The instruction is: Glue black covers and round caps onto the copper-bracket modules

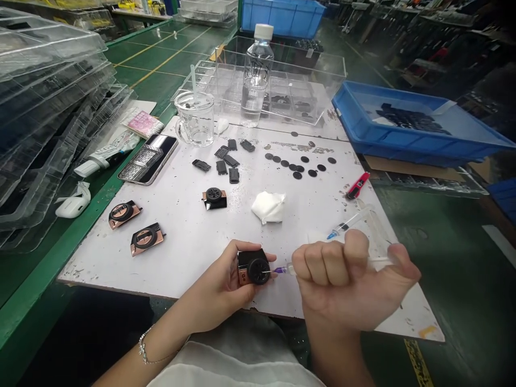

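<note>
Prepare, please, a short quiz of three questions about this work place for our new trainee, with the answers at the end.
1. What do the left grip and the right grip each hold?
2. True or false: the bottle with the white cap lies on its side.
3. In the picture, the red cutter lies to which side of the white tissue? (a) left (b) right

Key: 1. Left, a black-and-copper piece with a wheel; right, a purple-tipped syringe. 2. False; it stands upright. 3. (b).

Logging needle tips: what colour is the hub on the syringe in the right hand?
The hub is purple; the head view shows it best.
</note>
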A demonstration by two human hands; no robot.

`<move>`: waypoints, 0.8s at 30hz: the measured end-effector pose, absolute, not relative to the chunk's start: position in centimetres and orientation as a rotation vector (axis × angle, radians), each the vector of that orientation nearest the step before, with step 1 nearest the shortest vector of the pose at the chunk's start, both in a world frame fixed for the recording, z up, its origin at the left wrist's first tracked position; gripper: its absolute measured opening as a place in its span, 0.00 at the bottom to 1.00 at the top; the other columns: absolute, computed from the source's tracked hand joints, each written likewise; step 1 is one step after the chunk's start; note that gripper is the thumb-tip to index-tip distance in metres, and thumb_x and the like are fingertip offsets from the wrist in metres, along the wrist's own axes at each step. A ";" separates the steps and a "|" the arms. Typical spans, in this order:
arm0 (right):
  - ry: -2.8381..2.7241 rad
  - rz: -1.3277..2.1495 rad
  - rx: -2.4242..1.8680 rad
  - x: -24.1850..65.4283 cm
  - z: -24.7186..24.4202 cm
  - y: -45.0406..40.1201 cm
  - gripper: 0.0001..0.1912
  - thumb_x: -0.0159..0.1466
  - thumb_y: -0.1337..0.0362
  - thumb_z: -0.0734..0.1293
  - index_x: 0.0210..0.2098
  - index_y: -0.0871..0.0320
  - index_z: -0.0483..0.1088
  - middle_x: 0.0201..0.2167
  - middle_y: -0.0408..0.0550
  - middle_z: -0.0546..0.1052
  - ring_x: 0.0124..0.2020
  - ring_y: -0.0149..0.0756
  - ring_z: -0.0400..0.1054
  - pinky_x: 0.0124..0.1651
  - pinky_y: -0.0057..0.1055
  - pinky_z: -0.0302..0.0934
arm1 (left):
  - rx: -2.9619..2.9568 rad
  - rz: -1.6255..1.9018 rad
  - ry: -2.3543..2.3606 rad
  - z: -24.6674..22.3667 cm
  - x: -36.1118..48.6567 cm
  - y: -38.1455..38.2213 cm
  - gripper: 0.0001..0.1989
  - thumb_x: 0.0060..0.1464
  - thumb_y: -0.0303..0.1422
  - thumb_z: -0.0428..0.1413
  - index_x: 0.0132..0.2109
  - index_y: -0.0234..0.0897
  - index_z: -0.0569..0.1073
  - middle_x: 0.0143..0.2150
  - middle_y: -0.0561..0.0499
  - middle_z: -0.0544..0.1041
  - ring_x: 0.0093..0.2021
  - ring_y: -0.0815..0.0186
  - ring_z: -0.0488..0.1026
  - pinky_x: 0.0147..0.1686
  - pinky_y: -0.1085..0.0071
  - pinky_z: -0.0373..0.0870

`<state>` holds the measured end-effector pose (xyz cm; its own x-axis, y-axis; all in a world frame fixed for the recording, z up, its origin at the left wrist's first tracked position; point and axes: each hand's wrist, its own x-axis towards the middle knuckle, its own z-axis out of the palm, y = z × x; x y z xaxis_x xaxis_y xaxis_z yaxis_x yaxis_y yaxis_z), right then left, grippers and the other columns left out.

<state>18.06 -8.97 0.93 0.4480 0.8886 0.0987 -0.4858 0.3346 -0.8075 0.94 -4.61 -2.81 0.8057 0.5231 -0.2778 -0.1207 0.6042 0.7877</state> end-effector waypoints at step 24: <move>-0.682 1.005 -0.855 16.9 0.8 -9.9 0.30 0.61 0.37 0.48 0.18 0.55 0.45 0.10 0.35 0.41 0.12 0.29 0.35 0.19 0.33 0.45 | 0.862 0.419 0.551 -3.0 1.0 -4.7 0.17 0.60 0.25 0.56 0.53 0.42 0.61 0.61 0.42 0.69 0.57 0.60 0.73 0.59 0.59 0.64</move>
